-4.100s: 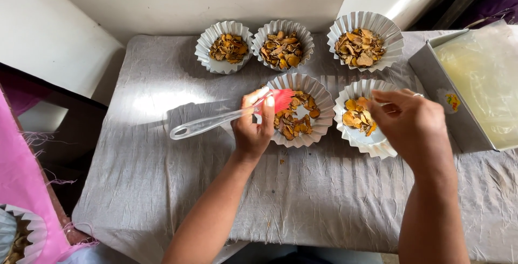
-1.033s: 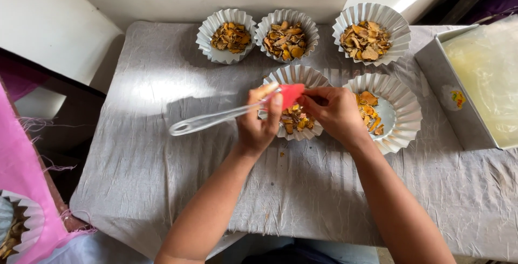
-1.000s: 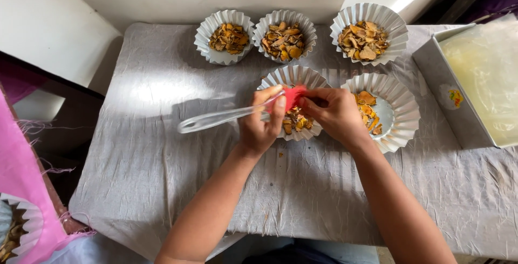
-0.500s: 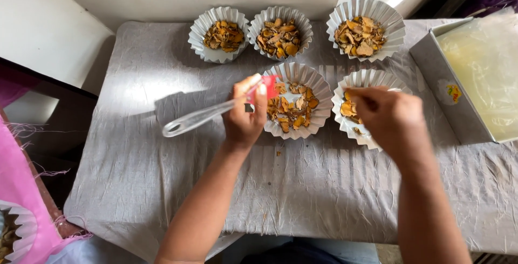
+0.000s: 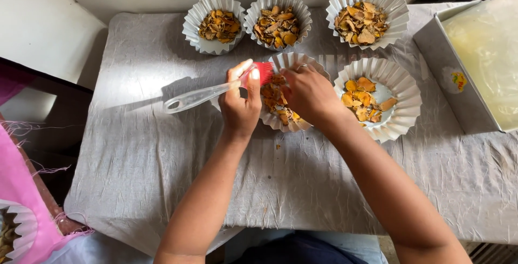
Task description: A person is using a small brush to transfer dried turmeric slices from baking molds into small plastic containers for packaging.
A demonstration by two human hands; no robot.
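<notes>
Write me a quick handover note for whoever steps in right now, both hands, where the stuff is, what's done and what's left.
Left hand: gripping a clear-handled brush, its red bristles at the rim of the middle paper cup.
Right hand: over that same cup, fingers down among the orange-brown chips; whether it pinches any is hidden.
Things: on the grey cloth, three fuller cups at the back, left, centre, right. The front right cup holds only a few chips. A metal tray sits at the right edge.
Done: back three look filled.
Left: the two front cups look unfinished.
</notes>
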